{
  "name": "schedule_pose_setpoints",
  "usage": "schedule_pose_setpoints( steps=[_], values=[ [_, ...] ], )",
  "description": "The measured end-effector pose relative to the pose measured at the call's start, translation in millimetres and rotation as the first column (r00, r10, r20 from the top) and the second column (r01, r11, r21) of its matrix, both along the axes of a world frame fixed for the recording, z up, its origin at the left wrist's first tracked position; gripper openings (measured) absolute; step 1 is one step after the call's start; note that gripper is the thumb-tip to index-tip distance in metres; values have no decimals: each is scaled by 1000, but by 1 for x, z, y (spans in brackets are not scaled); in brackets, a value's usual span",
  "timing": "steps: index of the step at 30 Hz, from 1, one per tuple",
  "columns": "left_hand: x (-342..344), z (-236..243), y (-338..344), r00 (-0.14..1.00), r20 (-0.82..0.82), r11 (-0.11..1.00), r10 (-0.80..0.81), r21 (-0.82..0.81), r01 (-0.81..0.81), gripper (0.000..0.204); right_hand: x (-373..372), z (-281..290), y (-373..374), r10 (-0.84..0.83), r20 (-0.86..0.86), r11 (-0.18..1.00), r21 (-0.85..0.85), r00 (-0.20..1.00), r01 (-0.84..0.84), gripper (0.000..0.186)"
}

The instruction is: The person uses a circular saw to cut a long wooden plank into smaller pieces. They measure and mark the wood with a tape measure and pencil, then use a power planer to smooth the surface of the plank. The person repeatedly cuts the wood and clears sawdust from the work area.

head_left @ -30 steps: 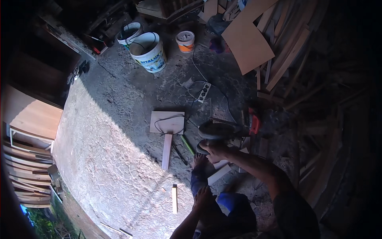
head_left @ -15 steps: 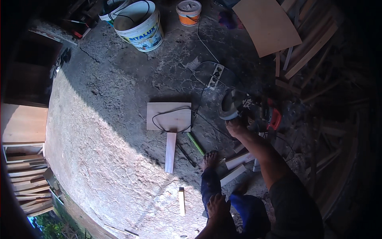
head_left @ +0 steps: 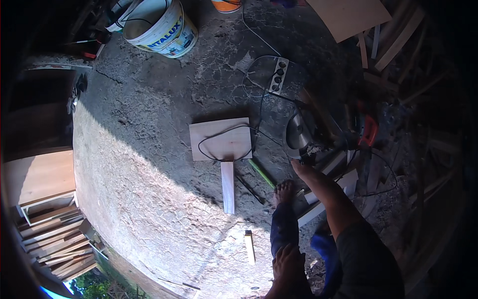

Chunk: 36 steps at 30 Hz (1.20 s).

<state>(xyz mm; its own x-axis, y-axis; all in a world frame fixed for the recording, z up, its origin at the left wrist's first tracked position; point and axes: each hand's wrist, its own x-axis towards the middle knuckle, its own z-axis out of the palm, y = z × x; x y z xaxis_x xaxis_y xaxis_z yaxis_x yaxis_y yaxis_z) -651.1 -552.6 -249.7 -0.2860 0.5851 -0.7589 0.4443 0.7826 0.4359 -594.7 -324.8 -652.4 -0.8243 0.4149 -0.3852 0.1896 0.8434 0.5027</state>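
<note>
My right hand [head_left: 302, 170] is closed on a circular saw [head_left: 298, 133], low over the floor; its round metal blade faces up in view. The fingers are partly lost in the dark body of the saw. My left hand [head_left: 288, 258] lies on my left leg, fingers spread and holding nothing. Left of the saw, a pale wooden board [head_left: 214, 149] lies flat with a black cable [head_left: 224, 133] looped over it. A narrow wooden strip [head_left: 228, 192] extends from its near edge. A thin green stick [head_left: 261, 173] lies beside it, close to my bare foot [head_left: 284, 192].
Wood offcuts [head_left: 312, 214] lie right of my foot, and a red-handled tool [head_left: 368, 132] beyond them. A power strip [head_left: 279, 75] with cords lies ahead. A white bucket [head_left: 185, 42] stands far left. A small wood piece [head_left: 249, 247] lies in the sunlit patch.
The saw has turned in my right hand, so more of its blade shows. My view has shifted, moving the floor things within the picture. My left hand stays on my leg.
</note>
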Motion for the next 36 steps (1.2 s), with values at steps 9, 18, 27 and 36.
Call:
schedule_pose_setpoints(
  steps=[9,18,27,36],
  values=[
    [-12,0,3,997,56,998,53,-43,-50,33,5,-28,-26,-116,-121,991,-85,986,107,32],
    [8,-12,1,995,-44,990,-84,113,88,27,20,10,-31,-267,-300,964,-92,916,251,32],
    [42,-17,12,774,-63,770,-630,-180,612,38,122,325,-124,-858,417,-307,-885,300,351,42],
    [270,48,97,574,-91,427,-814,576,697,53,472,637,-232,-569,-674,366,-721,-472,588,35]
  ],
)
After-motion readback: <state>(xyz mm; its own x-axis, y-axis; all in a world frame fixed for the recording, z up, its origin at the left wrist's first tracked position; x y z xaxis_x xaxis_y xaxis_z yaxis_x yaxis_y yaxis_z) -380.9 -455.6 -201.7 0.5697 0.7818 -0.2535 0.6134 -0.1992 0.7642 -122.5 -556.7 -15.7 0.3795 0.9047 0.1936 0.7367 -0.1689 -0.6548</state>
